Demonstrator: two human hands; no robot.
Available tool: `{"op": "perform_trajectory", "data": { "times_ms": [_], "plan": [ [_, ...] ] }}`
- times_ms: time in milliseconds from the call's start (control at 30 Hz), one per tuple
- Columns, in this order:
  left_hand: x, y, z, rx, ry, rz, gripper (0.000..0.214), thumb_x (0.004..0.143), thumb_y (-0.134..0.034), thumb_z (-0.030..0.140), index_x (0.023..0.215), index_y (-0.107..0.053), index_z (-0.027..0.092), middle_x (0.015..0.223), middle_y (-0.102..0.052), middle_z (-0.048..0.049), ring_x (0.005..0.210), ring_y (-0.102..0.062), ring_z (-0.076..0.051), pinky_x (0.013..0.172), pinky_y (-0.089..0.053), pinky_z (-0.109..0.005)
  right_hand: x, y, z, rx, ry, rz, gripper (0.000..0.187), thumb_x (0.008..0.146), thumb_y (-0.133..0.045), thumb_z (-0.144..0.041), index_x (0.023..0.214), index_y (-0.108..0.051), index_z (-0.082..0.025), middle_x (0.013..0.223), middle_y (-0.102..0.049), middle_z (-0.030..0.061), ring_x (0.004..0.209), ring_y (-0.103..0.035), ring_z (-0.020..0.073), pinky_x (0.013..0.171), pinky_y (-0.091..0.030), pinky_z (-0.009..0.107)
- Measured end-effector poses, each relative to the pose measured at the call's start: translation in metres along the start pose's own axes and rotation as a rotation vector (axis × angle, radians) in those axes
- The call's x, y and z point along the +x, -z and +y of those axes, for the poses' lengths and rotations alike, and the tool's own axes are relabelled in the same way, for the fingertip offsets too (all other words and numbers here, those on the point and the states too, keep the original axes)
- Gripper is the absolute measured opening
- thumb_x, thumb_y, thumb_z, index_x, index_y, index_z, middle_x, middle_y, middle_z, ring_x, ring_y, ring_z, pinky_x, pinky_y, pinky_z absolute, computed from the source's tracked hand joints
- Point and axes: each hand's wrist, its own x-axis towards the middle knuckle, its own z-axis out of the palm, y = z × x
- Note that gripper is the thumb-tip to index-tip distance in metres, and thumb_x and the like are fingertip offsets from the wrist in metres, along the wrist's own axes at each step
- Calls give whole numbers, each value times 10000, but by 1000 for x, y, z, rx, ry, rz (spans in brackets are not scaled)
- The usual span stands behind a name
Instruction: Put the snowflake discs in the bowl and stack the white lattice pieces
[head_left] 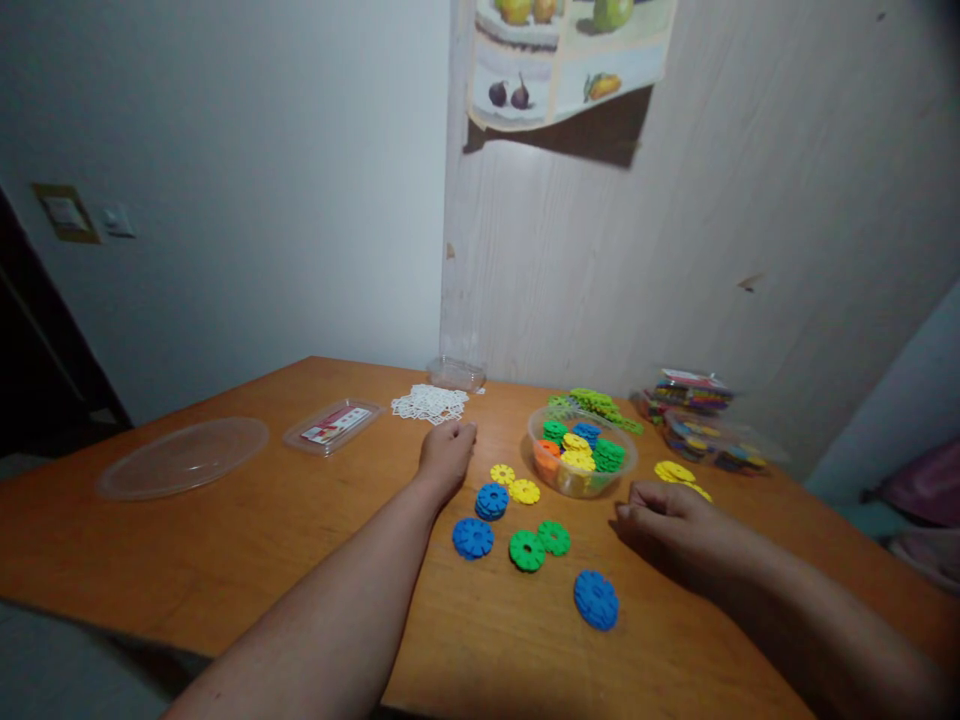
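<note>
My left hand (445,455) rests on the wooden table (225,560) with its fingers curled under, just below a pile of white snowflake pieces (429,403). My right hand (664,515) lies as a loose fist right of a clear bowl (622,470) filled with coloured snowflake discs. Between my hands lie loose discs: two yellow (514,483), blue ones (492,500) (472,538) (596,599) and two green (538,545). Neither hand visibly holds a piece.
A clear round lid (183,457) and a clear rectangular lid (332,425) lie at the left. A small clear tub (456,374) stands by the wall. Green discs (596,405), yellow discs (679,473) and clear boxes of coloured pieces (701,420) sit at the right.
</note>
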Motion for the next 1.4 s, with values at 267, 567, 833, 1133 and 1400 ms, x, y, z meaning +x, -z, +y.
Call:
{"op": "perform_trajectory", "data": {
  "times_ms": [267,567,833,1133,1400],
  "plan": [
    [4,-3,-8,87,-31,7,388,802,-505,489,549,-500,195,528,-526,8,541,-467,-138,499,-247,-256,-11,-10,-57,-236,22,-158,225,812,-590,-342,668,-501,-195,570,-474,-34,515,-392,93,484,-297,219],
    [5,-5,-11,94,-11,2,377,806,-509,478,558,-515,194,537,-528,12,555,-462,-139,512,-235,-261,-1,-54,-99,-599,247,-212,167,861,-523,-255,876,-679,-198,764,-676,16,665,-560,138,567,-357,224],
    [0,-4,-8,53,-28,30,384,793,-537,479,539,-487,196,527,-492,19,550,-433,-138,517,-209,-259,9,-76,-115,-685,274,-146,285,863,-566,-331,1095,-692,-222,875,-717,53,740,-604,174,611,-358,246],
    [-2,-4,-5,173,-84,27,412,841,-489,480,549,-514,191,544,-508,16,550,-435,-135,526,-221,-268,21,-75,-111,-753,233,-95,327,850,-567,-336,1135,-676,-218,911,-717,79,798,-623,210,641,-369,269],
    [-5,-3,0,183,-60,25,409,843,-495,483,552,-515,196,554,-523,11,570,-468,-147,536,-234,-272,2,-17,-91,-699,189,49,235,896,-470,-384,843,-649,-242,730,-657,22,662,-575,184,584,-353,274]
  ]
}}
